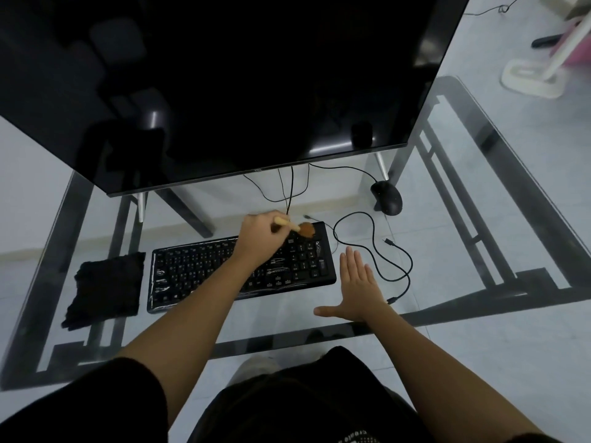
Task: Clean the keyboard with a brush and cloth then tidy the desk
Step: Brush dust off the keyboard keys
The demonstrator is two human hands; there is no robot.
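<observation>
A black keyboard [204,276] under a shiny clear cover lies on the glass desk [447,238]. My left hand [260,238] reaches across it and grips a small brush [305,229] by its pale wooden handle. The brown bristles rest on the keyboard's far right corner. My right hand [355,287] lies flat on the glass just right of the keyboard, fingers spread, holding nothing. A black cloth [107,287] lies flat to the left of the keyboard.
A large dark monitor [256,84] stands behind the keyboard. A black mouse [387,197] sits at the back right. A loose black cable [377,251] loops right of the keyboard. A white mop [537,71] stands on the floor beyond the desk.
</observation>
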